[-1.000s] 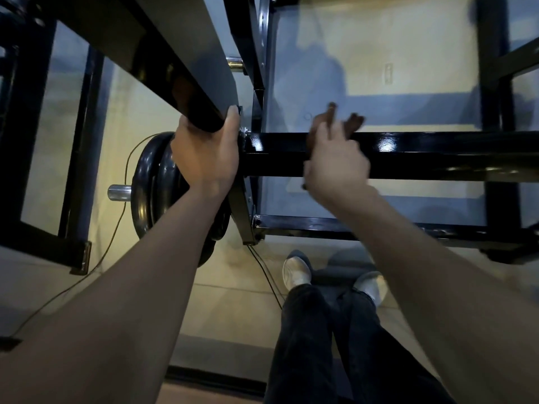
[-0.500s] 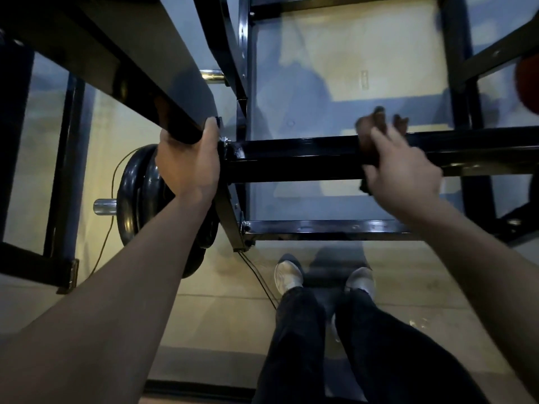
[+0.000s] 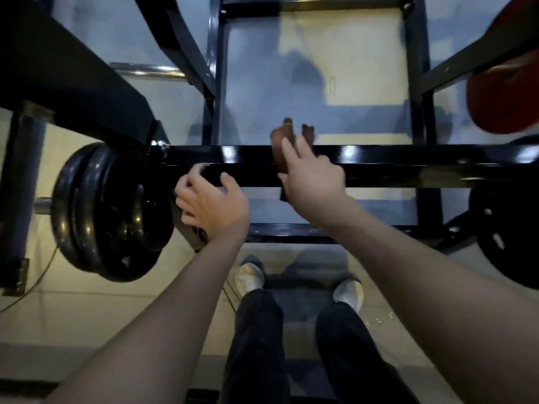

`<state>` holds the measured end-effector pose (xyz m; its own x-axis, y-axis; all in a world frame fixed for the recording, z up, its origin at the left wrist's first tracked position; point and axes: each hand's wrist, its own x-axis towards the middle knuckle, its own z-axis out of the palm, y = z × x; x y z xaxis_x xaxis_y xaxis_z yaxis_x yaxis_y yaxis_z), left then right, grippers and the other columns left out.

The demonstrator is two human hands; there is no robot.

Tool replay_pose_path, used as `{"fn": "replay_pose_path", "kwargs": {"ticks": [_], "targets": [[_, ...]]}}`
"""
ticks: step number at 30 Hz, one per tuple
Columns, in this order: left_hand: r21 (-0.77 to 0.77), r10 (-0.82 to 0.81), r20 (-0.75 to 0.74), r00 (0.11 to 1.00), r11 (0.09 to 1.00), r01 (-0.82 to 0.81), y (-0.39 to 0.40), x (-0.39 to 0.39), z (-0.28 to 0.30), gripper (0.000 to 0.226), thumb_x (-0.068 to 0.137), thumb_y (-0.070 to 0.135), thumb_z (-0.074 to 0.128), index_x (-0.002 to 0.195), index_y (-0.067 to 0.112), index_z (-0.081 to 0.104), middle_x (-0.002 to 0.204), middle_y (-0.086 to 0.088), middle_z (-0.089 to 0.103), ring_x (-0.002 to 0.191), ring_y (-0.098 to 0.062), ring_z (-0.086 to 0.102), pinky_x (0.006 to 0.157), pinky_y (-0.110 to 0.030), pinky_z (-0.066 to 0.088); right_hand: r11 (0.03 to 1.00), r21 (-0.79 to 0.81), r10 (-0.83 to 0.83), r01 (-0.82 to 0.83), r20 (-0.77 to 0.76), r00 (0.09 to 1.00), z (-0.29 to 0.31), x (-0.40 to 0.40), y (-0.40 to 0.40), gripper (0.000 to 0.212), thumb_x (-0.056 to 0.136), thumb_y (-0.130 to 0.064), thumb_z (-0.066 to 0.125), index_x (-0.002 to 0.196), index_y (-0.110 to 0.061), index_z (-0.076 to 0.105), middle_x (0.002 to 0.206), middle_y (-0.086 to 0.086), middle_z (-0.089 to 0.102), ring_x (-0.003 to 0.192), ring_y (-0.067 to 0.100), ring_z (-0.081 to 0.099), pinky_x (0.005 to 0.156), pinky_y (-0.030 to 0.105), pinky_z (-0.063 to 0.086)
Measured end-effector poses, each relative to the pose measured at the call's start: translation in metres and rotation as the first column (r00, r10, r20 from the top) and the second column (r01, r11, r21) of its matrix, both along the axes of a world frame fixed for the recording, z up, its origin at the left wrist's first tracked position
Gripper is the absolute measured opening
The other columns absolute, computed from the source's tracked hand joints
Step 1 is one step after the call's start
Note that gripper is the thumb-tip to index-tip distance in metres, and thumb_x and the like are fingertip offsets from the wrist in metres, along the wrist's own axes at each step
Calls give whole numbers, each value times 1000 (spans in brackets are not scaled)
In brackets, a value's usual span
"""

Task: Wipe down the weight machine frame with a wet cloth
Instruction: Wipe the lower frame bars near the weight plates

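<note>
A brown cloth [image 3: 282, 147] is pressed on the horizontal crossbar [image 3: 408, 164] by the right hand [image 3: 313, 182], fingers straight; the left hand [image 3: 214, 204], loosely curled, holds nothing. Most of the frame seems unwiped.

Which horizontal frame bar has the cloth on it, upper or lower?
The upper crossbar: the brown cloth drapes over it under the right hand. The lower bar, nearer the floor, has no cloth on it.

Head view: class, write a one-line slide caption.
Right hand presses a brown cloth on the glossy black horizontal frame bar; left hand hovers loosely curled near black weight plates.
</note>
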<state>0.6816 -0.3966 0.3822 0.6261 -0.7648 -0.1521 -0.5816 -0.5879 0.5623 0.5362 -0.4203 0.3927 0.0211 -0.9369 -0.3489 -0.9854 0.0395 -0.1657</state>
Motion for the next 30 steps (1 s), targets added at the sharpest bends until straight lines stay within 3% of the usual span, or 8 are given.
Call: {"fn": "replay_pose_path", "kwargs": {"ticks": [4, 8, 12, 16, 18, 21, 25, 30], "targets": [[7, -333, 59, 941, 943, 333, 0, -48, -8, 24, 95, 30, 60, 119, 26, 61, 142, -1, 40, 135, -25, 33, 112, -43, 18, 986, -52, -161, 159, -44, 986, -1, -145, 37, 72, 102, -47, 52, 162, -32, 15, 170, -5, 16, 107, 42, 63, 78, 45, 54], [-22, -485, 122, 866, 871, 491, -18, -81, 1, 25, 96, 30, 57, 120, 24, 63, 143, -3, 42, 139, -24, 31, 115, -43, 17, 936, -2, -351, 351, -29, 936, 5, -235, 55, 72, 101, -40, 59, 163, -27, 24, 172, -2, 15, 131, 44, 53, 100, 52, 50], [-47, -541, 120, 833, 835, 549, -28, -115, 5, 26, 99, 28, 51, 121, 25, 63, 141, 0, 44, 139, -20, 32, 117, -45, 20, 889, 26, -457, 456, 48, 888, 8, -204, 43, 71, 100, -36, 59, 162, -25, 26, 172, -4, 12, 135, 40, 50, 103, 50, 47], [-19, -612, 188, 768, 779, 626, -28, -137, 2, 28, 101, 23, 47, 123, 25, 64, 135, 2, 51, 136, -18, 37, 115, -42, 21, 976, 36, -218, 215, 175, 960, 6, -133, 24, 73, 96, -38, 62, 157, -33, 23, 167, -10, 17, 122, 38, 59, 89, 49, 52], [-14, -666, 248, 703, 723, 690, -28, -143, 0, 31, 100, 18, 46, 124, 23, 65, 133, 2, 55, 132, -17, 42, 112, -41, 22, 992, 35, -122, 118, 142, 982, 3, -135, 21, 73, 99, -42, 60, 159, -34, 19, 167, -13, 15, 119, 36, 61, 84, 46, 52], [-4, -743, 268, 614, 636, 772, -28, -155, -1, 33, 100, 16, 45, 126, 20, 64, 130, 2, 59, 129, -18, 47, 111, -39, 19, 996, 13, -93, 92, 77, 993, 8, -186, 35, 73, 100, -44, 58, 161, -39, 17, 170, -16, 11, 124, 32, 59, 91, 47, 53], [79, -782, 194, 592, 614, 785, -37, -189, -4, 35, 103, 20, 40, 130, 19, 61, 129, 2, 61, 128, -17, 48, 115, -38, 16, 969, 53, -235, 240, -86, 968, 15, -301, 60, 80, 96, -45, 58, 162, -42, 12, 171, -15, 9, 134, 32, 53, 99, 48, 47], [210, -867, 193, 460, 494, 843, -37, -232, -6, 40, 104, 24, 29, 126, 15, 61, 116, -1, 67, 116, -22, 57, 120, -47, 6, 880, 112, -414, 462, -297, 860, 26, -381, 76, 81, 96, -45, 55, 164, -37, 12, 173, -8, 8, 148, 35, 37, 114, 51, 39]]}}
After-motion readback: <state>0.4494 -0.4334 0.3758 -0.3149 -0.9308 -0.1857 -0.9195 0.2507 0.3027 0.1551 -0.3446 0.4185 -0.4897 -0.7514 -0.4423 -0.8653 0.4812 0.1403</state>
